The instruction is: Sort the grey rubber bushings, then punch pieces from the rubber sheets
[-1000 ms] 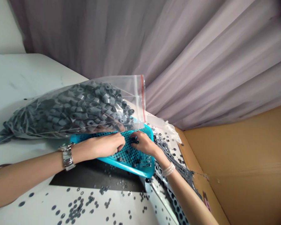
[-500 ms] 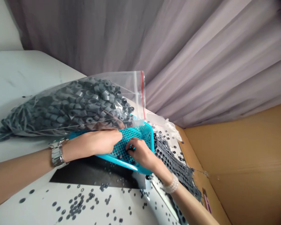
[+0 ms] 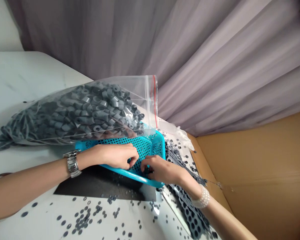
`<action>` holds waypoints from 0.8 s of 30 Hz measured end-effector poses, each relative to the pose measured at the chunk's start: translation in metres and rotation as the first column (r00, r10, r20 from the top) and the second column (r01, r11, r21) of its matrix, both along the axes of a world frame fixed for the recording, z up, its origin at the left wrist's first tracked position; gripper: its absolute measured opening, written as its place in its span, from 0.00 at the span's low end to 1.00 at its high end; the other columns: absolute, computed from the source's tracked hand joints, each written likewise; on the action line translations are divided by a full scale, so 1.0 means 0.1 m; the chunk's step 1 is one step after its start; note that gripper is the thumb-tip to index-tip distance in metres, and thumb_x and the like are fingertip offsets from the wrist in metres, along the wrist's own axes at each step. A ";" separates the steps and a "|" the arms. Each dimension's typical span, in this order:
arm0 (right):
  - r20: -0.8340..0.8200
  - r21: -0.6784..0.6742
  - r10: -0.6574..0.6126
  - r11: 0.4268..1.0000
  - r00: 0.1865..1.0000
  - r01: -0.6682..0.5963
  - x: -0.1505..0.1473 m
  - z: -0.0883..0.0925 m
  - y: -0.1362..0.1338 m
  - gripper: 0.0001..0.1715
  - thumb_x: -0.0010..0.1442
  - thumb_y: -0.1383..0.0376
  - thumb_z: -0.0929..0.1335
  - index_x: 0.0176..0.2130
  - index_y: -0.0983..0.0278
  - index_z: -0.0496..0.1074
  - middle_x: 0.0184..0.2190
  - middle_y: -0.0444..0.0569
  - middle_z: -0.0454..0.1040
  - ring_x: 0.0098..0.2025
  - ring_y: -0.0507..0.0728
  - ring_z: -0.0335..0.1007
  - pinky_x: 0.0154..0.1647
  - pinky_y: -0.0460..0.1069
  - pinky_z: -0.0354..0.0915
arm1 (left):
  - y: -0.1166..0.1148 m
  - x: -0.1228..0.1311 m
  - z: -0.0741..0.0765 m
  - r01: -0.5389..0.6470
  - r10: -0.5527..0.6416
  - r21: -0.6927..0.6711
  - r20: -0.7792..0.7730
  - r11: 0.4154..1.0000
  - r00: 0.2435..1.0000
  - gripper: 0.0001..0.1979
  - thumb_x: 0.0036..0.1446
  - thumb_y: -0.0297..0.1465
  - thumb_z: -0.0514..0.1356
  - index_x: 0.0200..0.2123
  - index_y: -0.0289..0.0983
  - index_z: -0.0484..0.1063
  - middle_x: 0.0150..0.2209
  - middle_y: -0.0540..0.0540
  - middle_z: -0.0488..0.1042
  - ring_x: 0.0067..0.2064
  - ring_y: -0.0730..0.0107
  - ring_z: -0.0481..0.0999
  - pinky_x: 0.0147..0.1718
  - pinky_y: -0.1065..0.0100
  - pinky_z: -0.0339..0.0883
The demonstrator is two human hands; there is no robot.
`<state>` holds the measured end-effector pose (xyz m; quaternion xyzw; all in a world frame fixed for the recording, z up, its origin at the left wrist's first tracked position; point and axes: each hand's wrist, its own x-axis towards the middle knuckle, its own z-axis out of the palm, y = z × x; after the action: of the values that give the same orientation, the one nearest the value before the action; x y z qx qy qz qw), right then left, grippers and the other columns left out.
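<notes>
My left hand [image 3: 118,156], with a metal watch on the wrist, reaches over the near rim of a blue plastic basket [image 3: 133,175]. Its fingers curl downward inside, and whatever they pinch is hidden. My right hand [image 3: 161,169], wearing a pearl bracelet, dips into the basket's right end with bent fingers. Something small and dark shows under those fingertips, too hidden to name. Behind the left hand, a clear zip bag [image 3: 150,100] full of short grey tube pieces [image 3: 97,110] rests against the basket, partly covering its far side.
Several small dark discs [image 3: 81,221] lie scattered over the white table [image 3: 20,76]. A black sheet [image 3: 90,186] lies under the basket. To the right are a perforated dark sheet [image 3: 190,203], crumpled clear plastic [image 3: 182,135] and a cardboard wall [image 3: 252,160]. A grey curtain [image 3: 140,40] hangs behind.
My left hand has moved right and slightly down, deeper over the basket. My right hand has shifted right and down within it. The bag and basket have hardly moved.
</notes>
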<state>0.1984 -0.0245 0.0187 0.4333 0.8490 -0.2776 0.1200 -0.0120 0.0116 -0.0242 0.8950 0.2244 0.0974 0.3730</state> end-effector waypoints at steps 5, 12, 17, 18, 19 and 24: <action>0.032 -0.079 -0.023 0.997 0.999 0.026 -0.02 -0.05 0.08 0.12 0.46 0.77 0.66 0.28 0.63 0.74 0.25 0.42 0.73 0.27 0.50 0.65 0.28 0.45 0.58 | -0.02 0.01 0.00 -0.003 0.003 -0.012 0.004 1.000 1.000 0.07 0.46 0.22 0.55 0.22 0.38 0.67 0.25 0.52 0.70 0.30 0.72 0.67 0.27 0.72 0.56; -0.040 -0.063 -0.172 0.984 0.984 0.169 0.18 0.13 0.23 0.08 0.50 0.74 0.67 0.33 0.65 0.74 0.26 0.43 0.75 0.28 0.50 0.69 0.30 0.45 0.65 | -0.02 0.02 -0.10 -0.150 0.148 0.040 0.053 0.988 0.988 0.07 0.48 0.21 0.51 0.25 0.38 0.65 0.29 0.50 0.69 0.33 0.70 0.67 0.30 0.69 0.56; -0.055 -0.040 -0.246 0.969 0.968 0.244 0.19 0.26 0.19 0.06 0.52 0.72 0.66 0.32 0.67 0.73 0.25 0.44 0.74 0.27 0.51 0.69 0.29 0.46 0.65 | -0.45 0.29 0.15 -0.349 0.398 -0.199 0.321 0.915 0.859 0.09 0.50 0.23 0.53 0.34 0.38 0.69 0.31 0.50 0.71 0.33 0.70 0.69 0.33 0.67 0.59; -0.049 -0.019 -0.241 0.970 0.969 0.240 0.17 0.25 0.16 0.06 0.51 0.73 0.66 0.31 0.66 0.73 0.25 0.45 0.74 0.28 0.52 0.69 0.30 0.47 0.65 | -0.59 0.35 0.23 -0.332 0.460 -0.375 0.331 0.865 0.824 0.11 0.51 0.24 0.53 0.38 0.38 0.70 0.31 0.49 0.72 0.32 0.70 0.70 0.32 0.68 0.61; -0.037 0.011 -0.225 0.974 0.974 0.225 0.15 0.23 0.11 0.07 0.50 0.74 0.66 0.30 0.66 0.73 0.26 0.46 0.74 0.29 0.53 0.69 0.31 0.48 0.64 | -0.73 0.41 0.31 -0.269 0.501 -0.557 0.318 0.786 0.805 0.11 0.51 0.26 0.54 0.39 0.37 0.70 0.30 0.49 0.72 0.31 0.70 0.71 0.30 0.68 0.61; 0.095 0.131 -0.054 0.991 0.994 0.041 0.12 0.01 -0.09 0.15 0.50 0.79 0.64 0.35 0.65 0.73 0.36 0.50 0.74 0.39 0.55 0.67 0.42 0.50 0.63 | -1.22 0.57 0.40 -0.069 0.416 -0.980 0.015 0.186 0.909 0.12 0.46 0.21 0.56 0.36 0.35 0.72 0.19 0.55 0.66 0.19 0.79 0.60 0.22 0.72 0.57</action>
<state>0.2101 -0.0333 0.0197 0.4735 0.8476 -0.2034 0.1266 0.0454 -0.1103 0.0160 0.3975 0.3208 0.1208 0.8512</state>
